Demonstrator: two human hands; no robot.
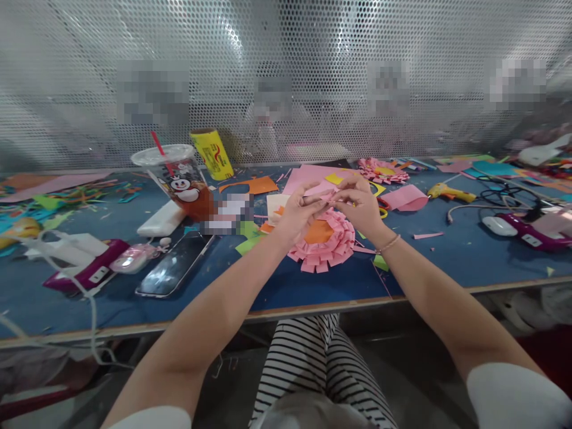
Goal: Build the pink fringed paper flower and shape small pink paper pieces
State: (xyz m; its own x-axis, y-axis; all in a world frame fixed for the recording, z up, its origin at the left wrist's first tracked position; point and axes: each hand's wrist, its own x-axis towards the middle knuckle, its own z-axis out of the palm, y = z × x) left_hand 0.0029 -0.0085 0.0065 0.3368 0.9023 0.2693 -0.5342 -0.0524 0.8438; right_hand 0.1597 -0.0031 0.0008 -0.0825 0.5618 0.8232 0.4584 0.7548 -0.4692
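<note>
Both hands meet above a pink paper flower (342, 241) with an orange centre, which lies on the blue table (277, 286) in front of me. My left hand (300, 211) pinches a small pink paper piece (328, 195) from the left. The fingertips of my right hand (358, 202) close on the same piece from the right. Green paper leaves (249, 236) lie left of the flower. Pink paper sheets (297, 179) are behind the hands, and yellow-handled scissors (383, 207) are partly hidden by my right hand.
On the left are a tilted drink cup (190, 190), a phone (176, 268), a white power bank (161, 219) and a purple power strip (96, 271). A yellow can (213, 156) stands behind. At right are a yellow glue gun (451, 192), cables and another purple strip (531, 233). Perforated metal rises behind.
</note>
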